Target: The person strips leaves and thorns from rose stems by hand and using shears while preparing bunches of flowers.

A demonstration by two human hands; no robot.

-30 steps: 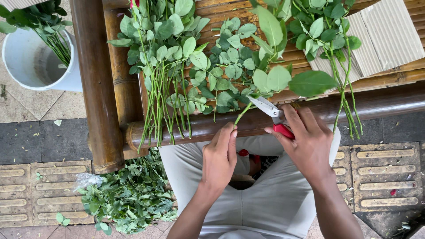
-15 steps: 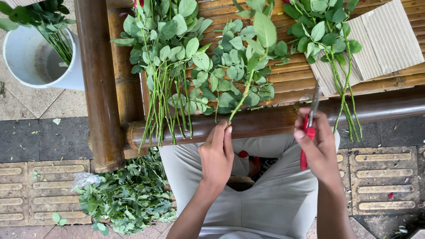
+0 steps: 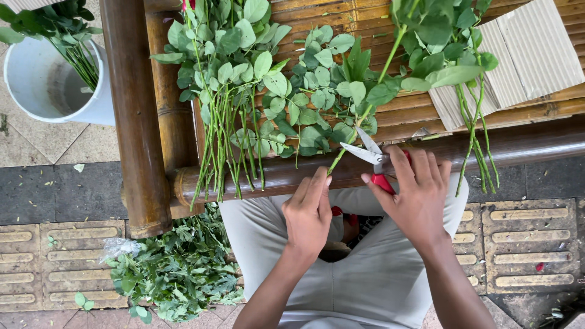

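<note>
From my remote seat, the bamboo bench (image 3: pixel 439 106) fills the upper view, its dark front rail (image 3: pixel 518 143) carrying heaps of green stems (image 3: pixel 228 122), with corrugated cardboard sheets (image 3: pixel 530 52) at the right, a white bucket (image 3: pixel 52 85) off to the left and a pile of stripped leaves (image 3: pixel 173 268) on the paving below. Half a second ago the shears stood upright beside the person's right wrist, clear of any plant; now the right hand (image 3: pixel 414 195) has swung the red-handled shears (image 3: pixel 372 157) back across, blades parted at the single stem (image 3: pixel 359 125) lying on the rail. The left hand (image 3: pixel 311 210) pinches that stem's lower end between thumb and fingers, as far as I can tell. The right fingers wrap the handles. A cut looks imminent, though the blades have not closed.
</note>
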